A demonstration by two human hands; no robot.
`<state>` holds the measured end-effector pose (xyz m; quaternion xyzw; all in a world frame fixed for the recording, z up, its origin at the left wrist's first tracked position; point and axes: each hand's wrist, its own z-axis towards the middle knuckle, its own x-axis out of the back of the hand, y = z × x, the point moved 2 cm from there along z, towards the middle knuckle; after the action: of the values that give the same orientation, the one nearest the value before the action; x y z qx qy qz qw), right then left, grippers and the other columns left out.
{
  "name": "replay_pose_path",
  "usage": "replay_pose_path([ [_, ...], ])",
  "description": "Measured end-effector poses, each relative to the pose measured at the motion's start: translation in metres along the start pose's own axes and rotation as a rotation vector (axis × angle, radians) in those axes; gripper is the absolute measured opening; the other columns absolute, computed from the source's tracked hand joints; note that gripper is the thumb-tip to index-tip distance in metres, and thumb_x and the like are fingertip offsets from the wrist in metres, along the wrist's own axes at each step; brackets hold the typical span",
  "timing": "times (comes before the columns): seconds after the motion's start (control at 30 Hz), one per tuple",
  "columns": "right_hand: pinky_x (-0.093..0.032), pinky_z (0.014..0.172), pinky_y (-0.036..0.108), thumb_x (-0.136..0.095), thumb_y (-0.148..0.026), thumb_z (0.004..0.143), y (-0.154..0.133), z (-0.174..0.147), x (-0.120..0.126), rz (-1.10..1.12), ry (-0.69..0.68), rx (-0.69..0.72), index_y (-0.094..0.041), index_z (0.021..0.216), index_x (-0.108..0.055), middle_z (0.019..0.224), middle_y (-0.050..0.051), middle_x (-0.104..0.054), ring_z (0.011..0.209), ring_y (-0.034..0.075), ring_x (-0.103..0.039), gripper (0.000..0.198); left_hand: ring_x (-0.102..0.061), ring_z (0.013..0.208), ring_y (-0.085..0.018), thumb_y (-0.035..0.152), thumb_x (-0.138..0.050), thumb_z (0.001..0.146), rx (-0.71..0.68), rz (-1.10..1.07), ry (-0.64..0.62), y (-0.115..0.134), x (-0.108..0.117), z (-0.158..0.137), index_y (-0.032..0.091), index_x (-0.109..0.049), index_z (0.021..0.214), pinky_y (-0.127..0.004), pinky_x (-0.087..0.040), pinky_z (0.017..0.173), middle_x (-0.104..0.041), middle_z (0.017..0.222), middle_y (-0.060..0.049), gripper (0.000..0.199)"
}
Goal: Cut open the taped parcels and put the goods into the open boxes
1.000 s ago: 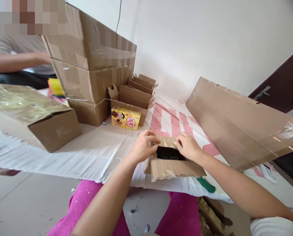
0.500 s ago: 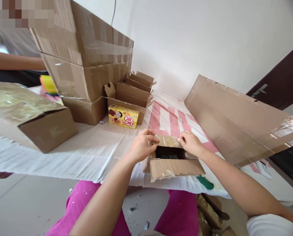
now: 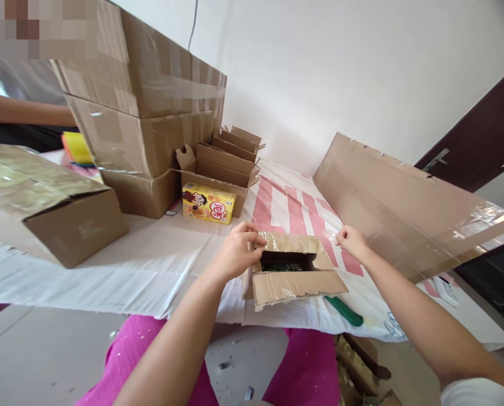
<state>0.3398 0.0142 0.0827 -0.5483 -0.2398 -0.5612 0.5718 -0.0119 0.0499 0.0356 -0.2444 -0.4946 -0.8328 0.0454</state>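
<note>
A small cardboard box (image 3: 300,286) stands at the table's front edge with its top flaps apart. Something dark with green print (image 3: 282,267) lies inside it, mostly in shadow. My left hand (image 3: 240,251) pinches the left end of the box's far flap (image 3: 292,242), which is covered with shiny tape. To the right of the box, my right hand (image 3: 353,242) is closed in a pinch on a thin strip of clear tape (image 3: 330,235). The strip stretches toward the flap's right end. A green-handled tool (image 3: 345,310) lies partly under the near flap.
Tall taped cartons (image 3: 150,121) are stacked at the left, and a long taped box (image 3: 76,223) lies before them. A yellow printed box (image 3: 208,203) leans by open cartons (image 3: 224,166). A large cardboard sheet (image 3: 404,203) stands at the right. Another person's arm (image 3: 27,110) shows far left.
My right hand has moved right, away from the flap, drawing clear tape with it. My left hand stays on the flap's left end. The view has shifted slightly.
</note>
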Motion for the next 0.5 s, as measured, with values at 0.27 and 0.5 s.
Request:
replay_pose_path([
  [0.27,-0.05,0.061,0.03,-0.046,-0.024,0.067,0.061,-0.048,0.027,0.269,0.082,-0.074,-0.023,0.073,-0.05,0.068,0.002,-0.065,0.064,0.017,-0.064,0.007,-0.06,0.099,-0.02,0.022,-0.061,0.073,-0.011,-0.044,0.038,0.0,-0.011,0.001,0.02,-0.07,0.082,-0.032,-0.05,0.084,-0.057,0.104,-0.006,0.013],
  [0.5,-0.045,0.058,0.03,-0.043,-0.039,0.083,0.047,-0.111,0.032,0.228,0.042,0.058,-0.023,0.082,-0.057,0.062,0.0,-0.06,0.058,0.017,-0.057,0.021,-0.057,0.109,-0.024,0.044,-0.064,0.08,-0.146,-0.147,0.15,0.021,0.022,-0.019,0.023,-0.067,0.097,-0.041,-0.045,0.098,-0.061,0.108,-0.008,0.027],
])
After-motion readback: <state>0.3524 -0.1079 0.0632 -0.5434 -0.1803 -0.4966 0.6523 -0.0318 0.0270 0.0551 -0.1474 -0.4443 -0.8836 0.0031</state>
